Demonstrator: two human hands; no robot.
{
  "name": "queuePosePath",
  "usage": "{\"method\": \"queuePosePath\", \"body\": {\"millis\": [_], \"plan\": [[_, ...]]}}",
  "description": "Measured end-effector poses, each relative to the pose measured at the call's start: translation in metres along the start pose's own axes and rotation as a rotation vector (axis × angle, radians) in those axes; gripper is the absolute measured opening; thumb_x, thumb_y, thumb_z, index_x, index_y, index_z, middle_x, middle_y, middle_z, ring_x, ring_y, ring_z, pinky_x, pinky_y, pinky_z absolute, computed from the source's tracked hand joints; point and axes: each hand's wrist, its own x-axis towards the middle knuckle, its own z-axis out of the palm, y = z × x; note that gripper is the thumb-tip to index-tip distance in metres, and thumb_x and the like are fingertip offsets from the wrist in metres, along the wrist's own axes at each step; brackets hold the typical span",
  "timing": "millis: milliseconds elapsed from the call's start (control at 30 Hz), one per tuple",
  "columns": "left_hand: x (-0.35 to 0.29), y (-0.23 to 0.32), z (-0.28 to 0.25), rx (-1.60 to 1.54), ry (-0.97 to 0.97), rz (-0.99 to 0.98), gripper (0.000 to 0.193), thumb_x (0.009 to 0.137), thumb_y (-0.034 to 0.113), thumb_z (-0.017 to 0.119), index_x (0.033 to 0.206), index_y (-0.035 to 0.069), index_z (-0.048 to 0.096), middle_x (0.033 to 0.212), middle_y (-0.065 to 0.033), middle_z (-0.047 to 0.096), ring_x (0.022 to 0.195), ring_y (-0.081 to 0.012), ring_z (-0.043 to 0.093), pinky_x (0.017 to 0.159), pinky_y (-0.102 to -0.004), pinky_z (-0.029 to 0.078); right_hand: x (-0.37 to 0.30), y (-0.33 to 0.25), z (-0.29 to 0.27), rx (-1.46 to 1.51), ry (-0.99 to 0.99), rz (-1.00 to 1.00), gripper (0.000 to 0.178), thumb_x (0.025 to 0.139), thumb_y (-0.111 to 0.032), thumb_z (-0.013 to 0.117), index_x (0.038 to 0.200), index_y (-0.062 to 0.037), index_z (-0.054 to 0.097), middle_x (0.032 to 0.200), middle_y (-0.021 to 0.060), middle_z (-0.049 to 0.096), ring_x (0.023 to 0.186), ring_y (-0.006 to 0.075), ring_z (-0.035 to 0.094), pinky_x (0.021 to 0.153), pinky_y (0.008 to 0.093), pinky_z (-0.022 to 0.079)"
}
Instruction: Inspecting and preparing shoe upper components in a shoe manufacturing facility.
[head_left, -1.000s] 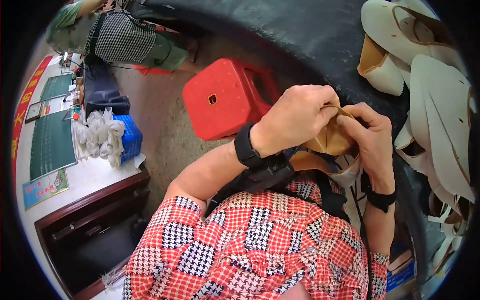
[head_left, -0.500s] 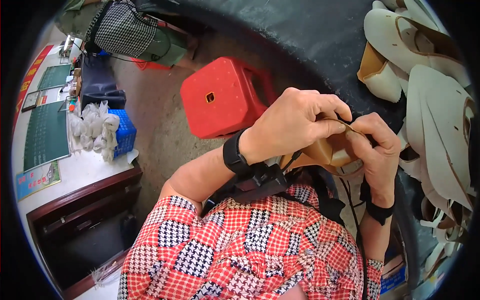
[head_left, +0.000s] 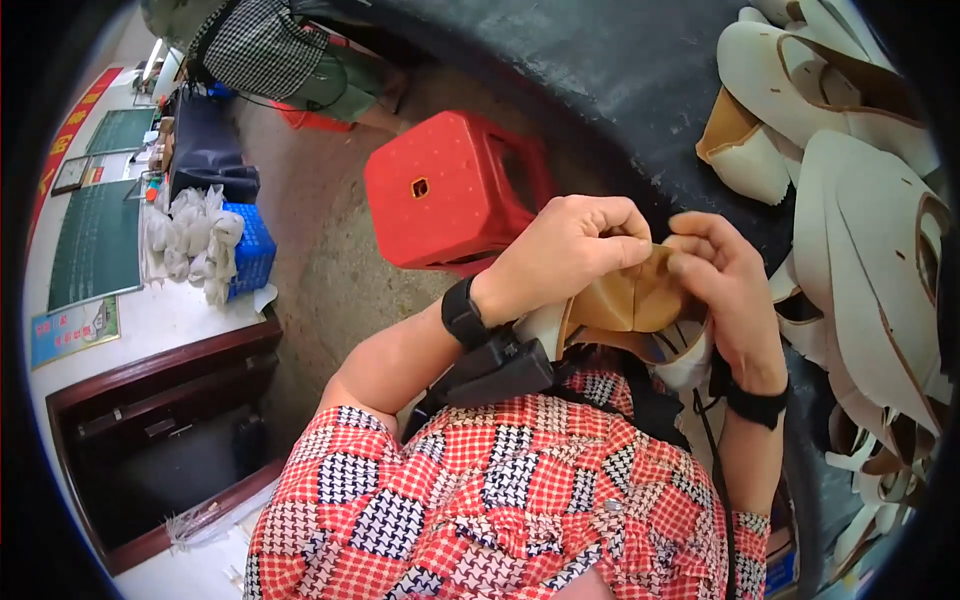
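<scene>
Seen from above, a person in a red, black and white patchwork-check shirt (head_left: 500,490) works with two bare hands right of the frame's centre. Between the hands is a curved piece of leather-like material (head_left: 605,303), tan on its inner face and pale outside, its lower part near the shirt front. The left hand (head_left: 570,250) pinches the piece's upper edge between thumb and forefinger. The right hand (head_left: 727,285) is narrowed at the same edge, just beside the left fingertips, fingers curled; whether it grips firmly I cannot tell. Each wrist wears a black band. Pale, tan-lined pieces (head_left: 865,220) heap along the right of the frame on a dark table (head_left: 590,65). A red stool (head_left: 432,190) stands at upper centre. At left, white plastic bags (head_left: 190,240) lie against a blue basket (head_left: 257,250); another person (head_left: 265,60) is at upper left.
</scene>
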Motion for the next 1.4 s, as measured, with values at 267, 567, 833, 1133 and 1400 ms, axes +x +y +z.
{"method": "queuePosePath", "body": {"millis": [267,567,833,1133,1400], "plan": [[-0.003,-0.003,0.011,-0.323,0.022,-0.123,0.013,0.088,0.016,0.059,0.09,0.003,0.06,0.081,0.0027,0.059,0.075,-0.0034,0.052,0.069,-0.0189,0.042,-0.007,0.0,-0.014,-0.081,-0.108,-0.024,0.027,0.078,-0.005,0.066,0.102,0.0012,0.054,0.087,0.0026,0.06,0.075,0.0058,0.054,0.068,0.0191,0.044],[-0.007,-0.004,0.025,-0.371,0.095,-0.127,0.013,0.087,0.016,0.06,0.09,0.003,0.059,0.081,0.0025,0.058,0.073,-0.0039,0.052,0.068,-0.0196,0.043,0.0,0.012,-0.022,0.09,-0.213,0.076,0.034,0.073,0.005,0.062,0.105,-0.0023,0.053,0.093,0.0045,0.06,0.081,0.009,0.057,0.072,0.0211,0.046],[-0.011,-0.008,0.03,-0.64,0.087,-0.2,0.01,0.087,0.013,0.059,0.088,0.003,0.057,0.079,0.0022,0.057,0.073,-0.0045,0.052,0.067,-0.02,0.042,0.006,0.02,-0.028,0.292,-0.289,0.147,0.036,0.072,0.004,0.061,0.105,-0.0004,0.05,0.095,0.0065,0.06,0.084,0.0116,0.059,0.076,0.022,0.047],[-0.013,0.001,0.042,-0.179,0.156,-0.032,0.008,0.087,0.011,0.057,0.086,0.003,0.056,0.077,0.0041,0.054,0.072,-0.0027,0.048,0.068,-0.0192,0.04,0.016,0.037,-0.032,0.492,-0.402,0.242,0.037,0.069,0.006,0.059,0.104,-0.001,0.051,0.092,0.0049,0.059,0.083,0.0115,0.059,0.076,0.0215,0.047],[-0.013,-0.01,0.034,-0.194,0.14,-0.132,0.01,0.088,0.013,0.055,0.087,0.003,0.054,0.077,0.0043,0.052,0.073,-0.0027,0.045,0.066,-0.0197,0.039,0.011,0.026,-0.028,0.351,-0.285,0.251,0.037,0.073,0.007,0.055,0.109,0.0007,0.051,0.096,0.0071,0.06,0.084,0.0129,0.059,0.079,0.0236,0.047]]}}
